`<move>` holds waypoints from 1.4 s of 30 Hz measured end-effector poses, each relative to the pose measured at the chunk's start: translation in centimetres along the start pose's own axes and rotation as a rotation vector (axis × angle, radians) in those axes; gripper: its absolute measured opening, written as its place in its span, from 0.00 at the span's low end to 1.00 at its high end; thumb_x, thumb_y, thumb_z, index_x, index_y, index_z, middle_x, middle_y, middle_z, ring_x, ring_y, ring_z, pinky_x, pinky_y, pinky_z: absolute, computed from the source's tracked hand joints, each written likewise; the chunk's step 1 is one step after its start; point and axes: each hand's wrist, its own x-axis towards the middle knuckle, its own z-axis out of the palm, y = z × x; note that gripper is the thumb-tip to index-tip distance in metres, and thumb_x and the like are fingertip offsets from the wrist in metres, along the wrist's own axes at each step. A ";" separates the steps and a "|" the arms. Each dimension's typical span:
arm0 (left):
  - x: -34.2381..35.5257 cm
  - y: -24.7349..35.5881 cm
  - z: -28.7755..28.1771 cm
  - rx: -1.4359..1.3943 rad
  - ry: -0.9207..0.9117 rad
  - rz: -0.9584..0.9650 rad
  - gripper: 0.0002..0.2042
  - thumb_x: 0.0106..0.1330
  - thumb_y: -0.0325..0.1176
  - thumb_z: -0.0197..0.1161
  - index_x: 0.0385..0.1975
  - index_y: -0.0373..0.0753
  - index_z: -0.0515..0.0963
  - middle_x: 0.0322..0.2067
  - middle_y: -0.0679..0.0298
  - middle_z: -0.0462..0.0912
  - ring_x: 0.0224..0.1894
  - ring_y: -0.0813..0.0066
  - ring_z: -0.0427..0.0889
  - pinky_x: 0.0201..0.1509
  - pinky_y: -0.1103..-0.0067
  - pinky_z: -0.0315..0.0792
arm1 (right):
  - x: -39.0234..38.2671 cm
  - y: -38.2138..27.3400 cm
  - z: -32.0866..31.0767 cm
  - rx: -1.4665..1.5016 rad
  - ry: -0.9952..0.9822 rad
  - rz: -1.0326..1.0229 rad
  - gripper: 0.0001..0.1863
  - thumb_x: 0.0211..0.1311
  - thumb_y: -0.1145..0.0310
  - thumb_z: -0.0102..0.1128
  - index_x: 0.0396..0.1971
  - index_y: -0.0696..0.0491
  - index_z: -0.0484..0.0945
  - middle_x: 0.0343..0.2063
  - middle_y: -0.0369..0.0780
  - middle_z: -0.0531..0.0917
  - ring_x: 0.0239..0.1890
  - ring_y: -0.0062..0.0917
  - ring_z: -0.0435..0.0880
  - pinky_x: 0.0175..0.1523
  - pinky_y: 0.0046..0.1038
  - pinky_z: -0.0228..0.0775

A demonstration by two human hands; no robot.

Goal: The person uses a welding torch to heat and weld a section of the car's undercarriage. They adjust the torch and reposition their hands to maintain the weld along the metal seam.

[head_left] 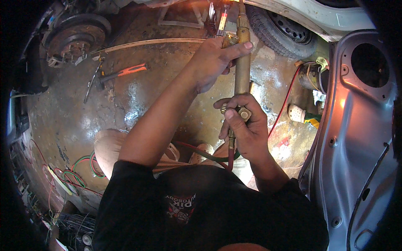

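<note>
A brass gas torch (pixel 242 79) stands out ahead of me, its far end running out at the top edge. My left hand (pixel 211 60) is closed around the upper body, thumb laid across it, next to a brass knob (pixel 230 40). My right hand (pixel 252 131) grips the near end, with thumb and fingers at the brass valve knobs (pixel 244 113). A red hose (pixel 230 158) drops from the torch's near end, and a green hose (pixel 214 158) curves beside it above my lap. The torch tip is out of view; an orange glow shows at the top.
A hammer with an orange handle (pixel 132 70) and a thin metal tool (pixel 93 80) lie on the floor. A rusty brake disc (pixel 75 39) is far left, a tyre (pixel 268 31) far right. A car door shell (pixel 335 167) borders the right; coiled hoses (pixel 79 173) lie left.
</note>
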 end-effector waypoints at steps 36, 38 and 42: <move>0.0 -0.2 -0.2 0.044 0.058 0.021 0.22 0.64 0.52 0.78 0.32 0.38 0.78 0.23 0.70 0.75 0.24 0.81 0.72 0.28 0.79 0.67 | 0.2 0.1 0.3 -0.027 -0.007 -0.023 0.08 0.77 0.75 0.55 0.51 0.56 0.72 0.49 0.53 0.85 0.21 0.18 0.83 0.30 0.21 0.76; -0.1 -0.2 -0.2 0.040 0.055 0.023 0.22 0.64 0.53 0.78 0.32 0.38 0.78 0.23 0.70 0.75 0.24 0.81 0.72 0.28 0.79 0.66 | 0.2 0.1 0.3 -0.032 -0.014 -0.025 0.07 0.77 0.74 0.55 0.51 0.56 0.72 0.49 0.53 0.85 0.21 0.18 0.83 0.29 0.21 0.76; -0.3 0.3 -0.4 0.036 0.015 0.020 0.22 0.63 0.53 0.78 0.32 0.39 0.78 0.24 0.70 0.75 0.25 0.81 0.72 0.28 0.80 0.66 | 0.2 0.2 0.2 -0.061 -0.022 -0.035 0.08 0.78 0.72 0.57 0.51 0.56 0.72 0.48 0.53 0.85 0.21 0.18 0.83 0.28 0.21 0.76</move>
